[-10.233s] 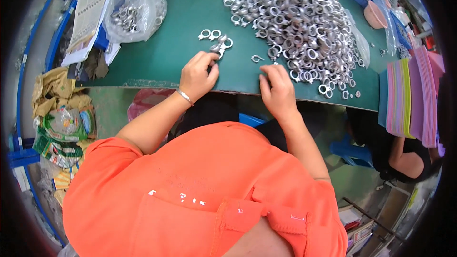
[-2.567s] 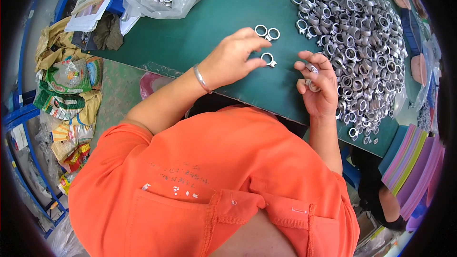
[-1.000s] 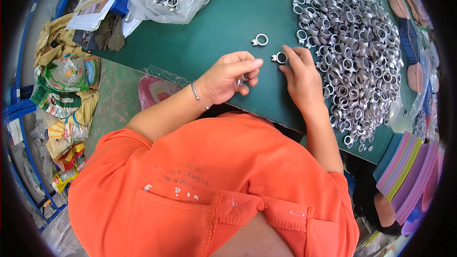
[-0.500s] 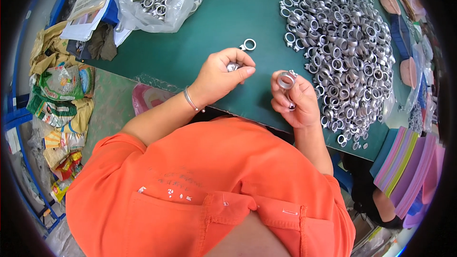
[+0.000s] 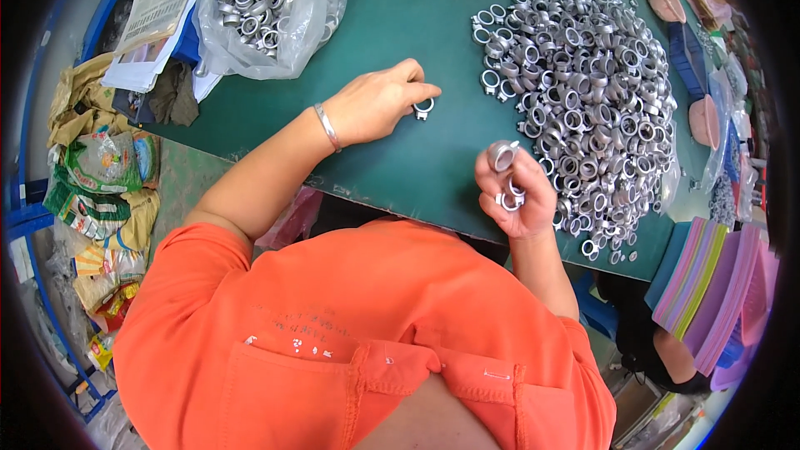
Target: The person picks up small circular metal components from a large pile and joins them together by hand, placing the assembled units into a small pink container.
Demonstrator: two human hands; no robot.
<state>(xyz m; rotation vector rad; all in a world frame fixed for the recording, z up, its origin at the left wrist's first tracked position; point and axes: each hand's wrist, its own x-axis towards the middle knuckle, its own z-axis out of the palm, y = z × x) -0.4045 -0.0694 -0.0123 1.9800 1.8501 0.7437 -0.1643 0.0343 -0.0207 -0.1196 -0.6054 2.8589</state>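
Note:
My left hand (image 5: 379, 102) reaches over the green table, palm down. Its thumb and fingers are closed at a small grey metal ring with a lug (image 5: 424, 108); whether the ring is lifted or still touches the table I cannot tell. My right hand (image 5: 527, 196), near the table's front edge, is closed on two similar metal rings. One upper ring (image 5: 502, 156) stands up at the fingertips, and a lower ring (image 5: 509, 197) sits among the curled fingers. Right beside this hand rises a big heap of such rings (image 5: 587, 87).
A clear plastic bag (image 5: 287, 54) with more rings stands at the far left, beside papers (image 5: 158, 17). Pink baskets (image 5: 704, 121) line the right side. Coloured foam sheets (image 5: 708, 283) stack at the lower right. Sacks (image 5: 104, 167) lie at the left.
My left hand has moved left and forward and turned palm down, its fingers now at a ring. My right hand has turned slightly, showing the lower ring more fully. The whole view has shifted a little.

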